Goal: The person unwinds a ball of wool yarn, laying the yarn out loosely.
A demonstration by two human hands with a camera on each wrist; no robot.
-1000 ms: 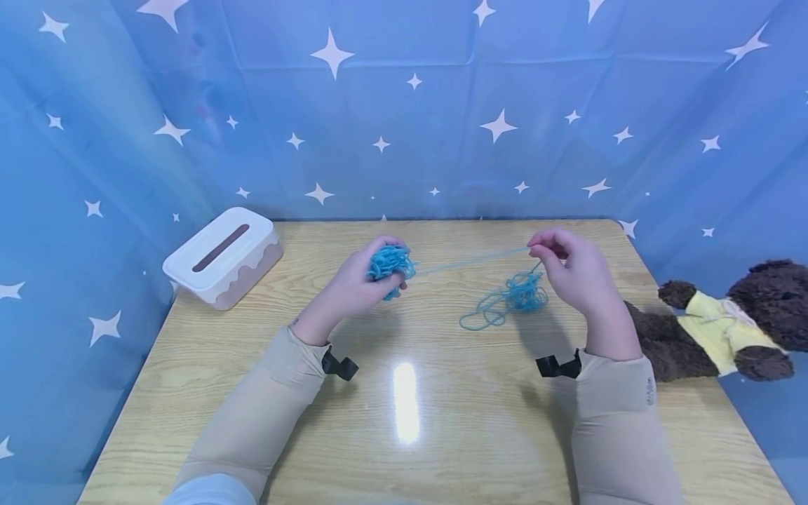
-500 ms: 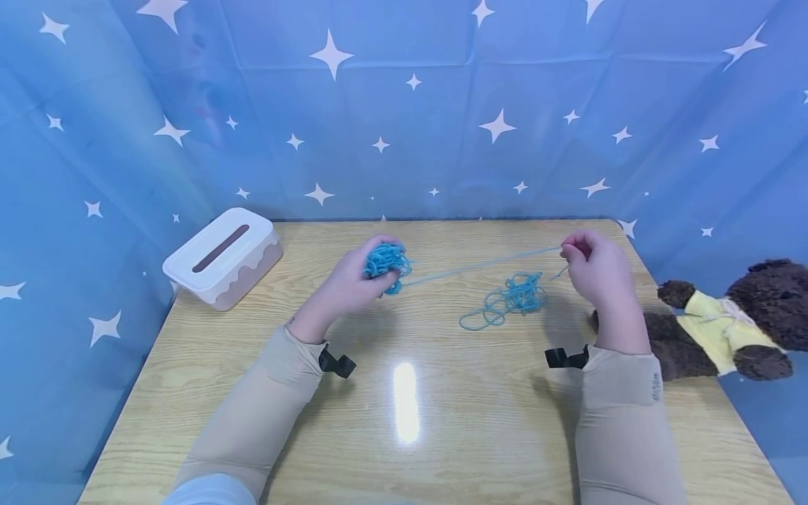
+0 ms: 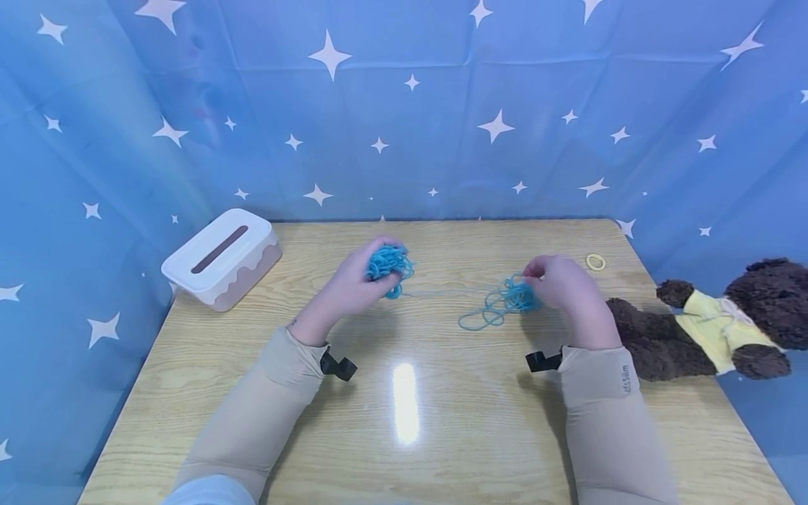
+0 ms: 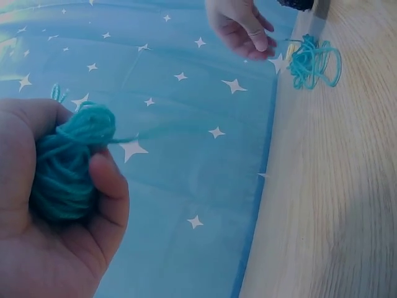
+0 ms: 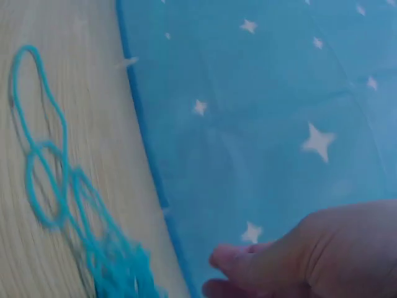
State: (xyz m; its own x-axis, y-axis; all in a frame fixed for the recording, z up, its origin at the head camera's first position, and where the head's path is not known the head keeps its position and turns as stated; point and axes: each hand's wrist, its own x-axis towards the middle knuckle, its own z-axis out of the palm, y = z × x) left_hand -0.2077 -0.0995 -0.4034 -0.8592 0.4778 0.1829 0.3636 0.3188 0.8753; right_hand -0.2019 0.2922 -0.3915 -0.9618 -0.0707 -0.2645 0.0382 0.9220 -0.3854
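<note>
Blue yarn wound in a thick bundle (image 3: 386,261) is gripped by the left hand (image 3: 353,284), thumb and fingers curled round it. In the left wrist view the ball (image 4: 68,171) sits in the palm (image 4: 62,248), with one strand leading off. The right hand (image 3: 564,287) is over the right edge of a loose yarn tangle (image 3: 505,303), its thumb and fingers pinching a strand that runs up from the tangle. A thin, faint strand spans from the bundle towards the right hand. In the right wrist view, the right hand (image 5: 310,261) is beside the tangle (image 5: 118,264), fingertips blurred.
A white tissue box (image 3: 221,256) stands at the table's back left. Near the back right corner lies a yellow ring (image 3: 595,262). A dark brown stuffed toy in a yellow top (image 3: 719,330) lies across the right edge. Starred blue cloth (image 3: 435,105) hangs behind.
The right hand first moved right, drawing the strand out, then came back left and lower to the tangle. The yellow ring has come into view. The left hand has barely moved.
</note>
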